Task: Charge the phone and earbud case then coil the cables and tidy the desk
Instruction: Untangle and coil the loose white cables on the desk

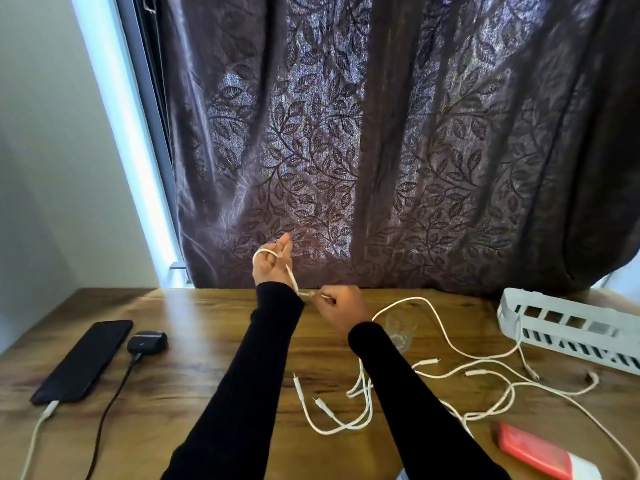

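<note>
left hand (270, 263) raised, thin white cable (290, 271) looped round its fingers | right hand (341, 304) pinching that cable's end | glossy black phone (85, 360) and rounded earbud case (147, 341) plugged in, left on woodgrain table (207, 327) | loose white cables (450, 372) right

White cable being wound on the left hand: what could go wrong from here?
1. The white cable runs taut from the left hand to the right hand's pinch; a slip there could loosen the loop.
2. The loose white cables lie tangled under the right forearm and may snag.
3. The clear glass stands beside the right wrist and could tip.
</note>
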